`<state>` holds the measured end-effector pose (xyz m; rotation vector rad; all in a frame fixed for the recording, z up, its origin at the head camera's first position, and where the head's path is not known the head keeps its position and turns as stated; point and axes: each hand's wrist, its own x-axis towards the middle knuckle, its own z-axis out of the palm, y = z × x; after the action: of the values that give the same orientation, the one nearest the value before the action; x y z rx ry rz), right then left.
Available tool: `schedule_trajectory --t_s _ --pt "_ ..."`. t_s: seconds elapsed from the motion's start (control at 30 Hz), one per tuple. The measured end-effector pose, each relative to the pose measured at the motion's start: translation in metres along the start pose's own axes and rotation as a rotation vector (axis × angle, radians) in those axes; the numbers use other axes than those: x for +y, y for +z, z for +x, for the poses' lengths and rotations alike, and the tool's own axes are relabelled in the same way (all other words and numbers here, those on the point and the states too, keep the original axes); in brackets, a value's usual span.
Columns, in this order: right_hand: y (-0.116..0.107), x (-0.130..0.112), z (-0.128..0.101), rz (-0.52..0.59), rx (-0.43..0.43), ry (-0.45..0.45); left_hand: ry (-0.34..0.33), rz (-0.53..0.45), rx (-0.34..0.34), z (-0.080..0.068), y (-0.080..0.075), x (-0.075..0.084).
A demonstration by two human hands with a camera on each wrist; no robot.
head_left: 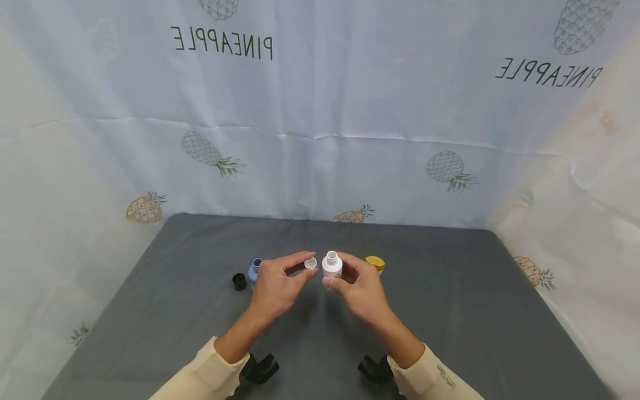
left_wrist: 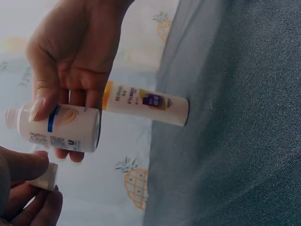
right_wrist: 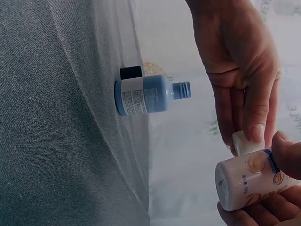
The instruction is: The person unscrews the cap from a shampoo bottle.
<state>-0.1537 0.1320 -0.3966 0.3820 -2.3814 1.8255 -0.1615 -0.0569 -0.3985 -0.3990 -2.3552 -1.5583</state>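
Observation:
In the head view my left hand pinches a small white cap between thumb and fingers, its hollow side facing up. Right beside it, my right hand grips a small white bottle with a bare open neck. The bottle is upright and held above the table, a small gap away from the cap. The right wrist view shows "Dove" lettering on this bottle. In the left wrist view the thumb lies across its upper side, near the shoulder.
Behind my left hand stands an uncapped blue bottle, with a black cap on the table to its left. A white bottle with a yellow cap stands behind my right hand. Pineapple-print cloth surrounds the grey table.

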Motion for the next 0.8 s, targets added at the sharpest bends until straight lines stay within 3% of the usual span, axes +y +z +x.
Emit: schedule_trajectory --t_s 0.43,0.8 --pt "0.005 0.008 0.006 -0.014 0.047 0.029 -0.006 0.053 0.001 0.002 0.009 -0.008" --pt "0.011 0.016 0.012 0.001 0.063 0.086 -0.062 0.099 -0.008 0.003 0.015 -0.018"
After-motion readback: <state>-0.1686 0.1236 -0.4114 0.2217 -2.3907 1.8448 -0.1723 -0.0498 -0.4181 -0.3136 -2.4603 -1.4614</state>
